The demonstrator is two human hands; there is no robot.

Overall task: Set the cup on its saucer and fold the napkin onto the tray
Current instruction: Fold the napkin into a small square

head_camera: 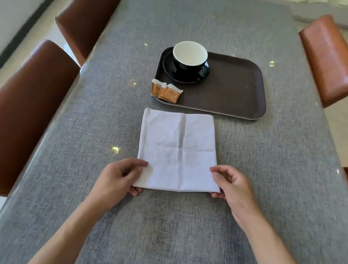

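Note:
A black cup with a white inside stands upright on its black saucer in the far left corner of the dark brown tray. A white cloth napkin, folded into a rectangle with creases, lies flat on the grey table in front of the tray. My left hand pinches the napkin's near left corner. My right hand pinches its near right corner. Thumbs sit under the near edge, fingers on top.
Two orange sugar packets lie on the tray's near left corner, overhanging its rim. Brown leather chairs stand along the left side, and an orange-brown chair at the right. The grey table has a glossy cover.

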